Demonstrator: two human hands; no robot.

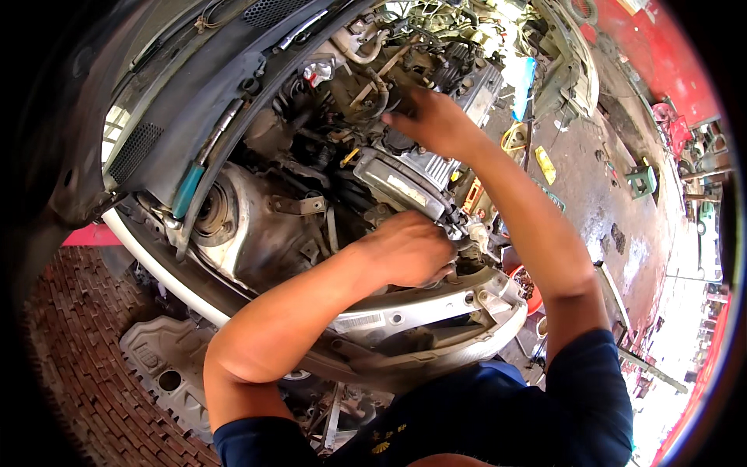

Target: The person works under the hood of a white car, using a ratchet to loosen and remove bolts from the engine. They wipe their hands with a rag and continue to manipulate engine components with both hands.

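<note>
My left hand (412,247) is closed at the near end of the engine, beside the silver front crossmember. Its fingertips point down and are hidden, so what they grip does not show. Farther in, my right hand (440,124) reaches over the engine (471,89), thumb toward the left. Its fingers are blurred and partly in shadow near a dark curved hose (380,97), and their grip is unclear. Between the hands lies a dark, long cover with a pale label (401,183). A yellow-handled dipstick-like piece (350,157) sticks up to its left.
A ratchet with a teal handle (189,191) lies along the cowl at left; another metal tool (302,31) rests farther up. The silver front crossmember (373,321) runs before me. A grey cover (159,362) lies on the brick floor. At right are a yellow bottle (545,165) and green stool (641,180).
</note>
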